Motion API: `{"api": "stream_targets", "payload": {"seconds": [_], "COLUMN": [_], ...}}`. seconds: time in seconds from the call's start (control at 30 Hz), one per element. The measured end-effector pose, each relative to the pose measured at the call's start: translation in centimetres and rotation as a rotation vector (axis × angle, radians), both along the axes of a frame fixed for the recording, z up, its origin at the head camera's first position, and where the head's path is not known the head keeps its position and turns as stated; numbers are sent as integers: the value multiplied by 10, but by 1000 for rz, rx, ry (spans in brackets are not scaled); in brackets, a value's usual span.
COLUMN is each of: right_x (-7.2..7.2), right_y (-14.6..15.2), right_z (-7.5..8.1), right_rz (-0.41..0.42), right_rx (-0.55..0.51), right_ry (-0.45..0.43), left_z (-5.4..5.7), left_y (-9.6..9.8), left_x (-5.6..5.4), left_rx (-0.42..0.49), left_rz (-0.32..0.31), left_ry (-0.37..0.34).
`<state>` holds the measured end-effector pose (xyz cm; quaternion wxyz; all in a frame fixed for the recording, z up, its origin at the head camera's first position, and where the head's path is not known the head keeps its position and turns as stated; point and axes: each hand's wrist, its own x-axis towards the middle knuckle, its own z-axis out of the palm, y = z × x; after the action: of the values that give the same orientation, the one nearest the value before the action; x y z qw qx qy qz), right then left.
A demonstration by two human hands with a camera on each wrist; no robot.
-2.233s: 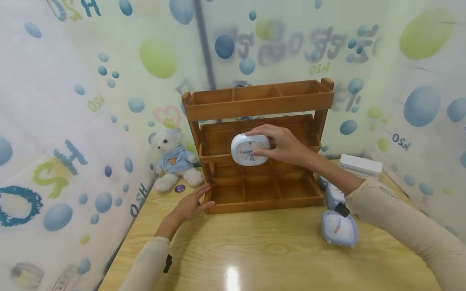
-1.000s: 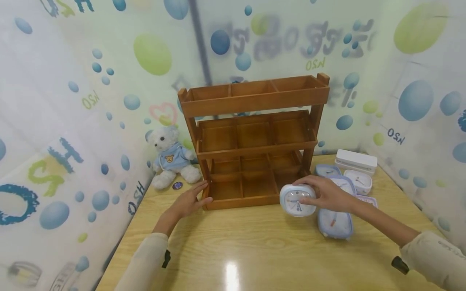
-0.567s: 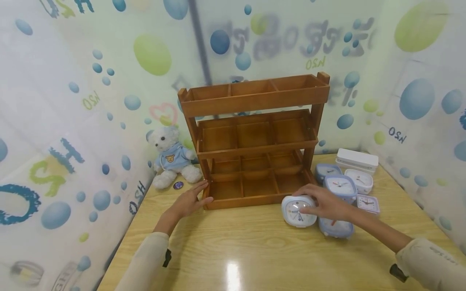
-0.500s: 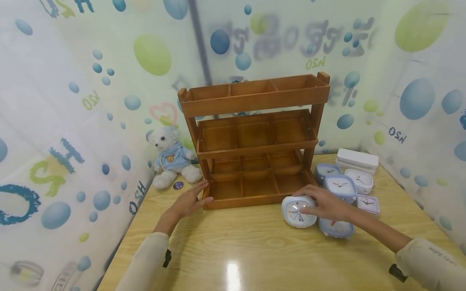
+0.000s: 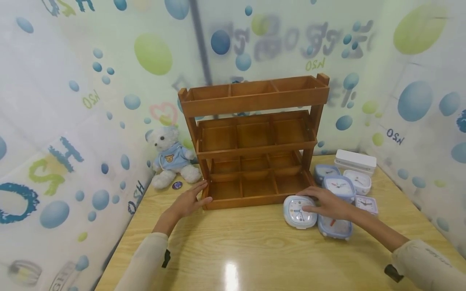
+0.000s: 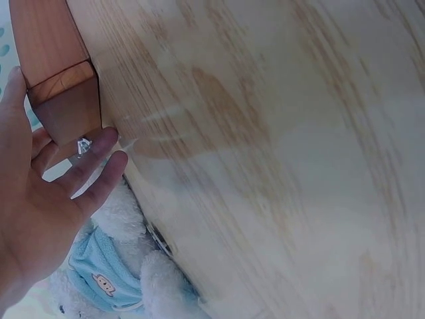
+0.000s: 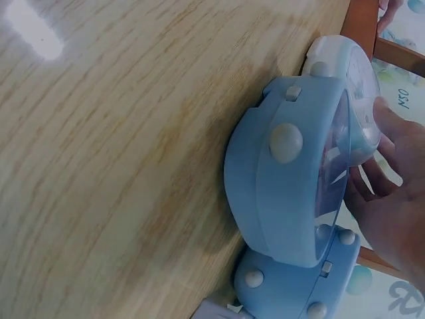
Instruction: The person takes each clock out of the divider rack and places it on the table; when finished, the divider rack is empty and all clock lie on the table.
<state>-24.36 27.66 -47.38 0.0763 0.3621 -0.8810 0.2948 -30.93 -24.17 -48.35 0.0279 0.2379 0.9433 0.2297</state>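
Observation:
A white oval alarm clock (image 5: 299,218) with a pale blue rim stands on the table at the rack's front right corner. My right hand (image 5: 329,204) holds it from the right, thumb on its face and fingers behind the top. In the right wrist view, that clock (image 7: 362,80) is partly hidden behind a blue alarm clock (image 7: 285,173), and the thumb of my right hand (image 7: 398,193) meets its edge. My left hand (image 5: 187,203) rests with extended fingers against the lower left side of the brown wooden rack (image 5: 251,107). The left wrist view shows my left hand (image 6: 40,206) at the rack's corner (image 6: 66,100).
Several more alarm clocks (image 5: 338,186) cluster right of the rack, one light blue clock (image 5: 335,229) beside the held one. A white box (image 5: 354,161) lies behind them. Left of the rack sit a white teddy bear (image 5: 171,157) and a small dark disc (image 5: 177,185) on the wooden table (image 5: 218,250).
My right hand has brought the white clock from in front of the rack's middle tier down and right to the table. Lately it has barely moved. My left hand has stayed at the rack.

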Motion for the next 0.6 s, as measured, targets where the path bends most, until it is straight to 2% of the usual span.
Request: {"api": "stream_targets", "payload": {"seconds": [0.37,0.6], "right_x": [-4,-4], "right_y": [2,3], "right_z": [-8,-9], "right_rz": [-1,-21], "right_rx": [-8,10], "right_ry": [-46,-145], "left_z": [0,3], "left_y": [-1,0], "left_x": [1,3], "left_rx": [3,12], "left_rz": [1,5], "left_ry": [-3,-15]}}
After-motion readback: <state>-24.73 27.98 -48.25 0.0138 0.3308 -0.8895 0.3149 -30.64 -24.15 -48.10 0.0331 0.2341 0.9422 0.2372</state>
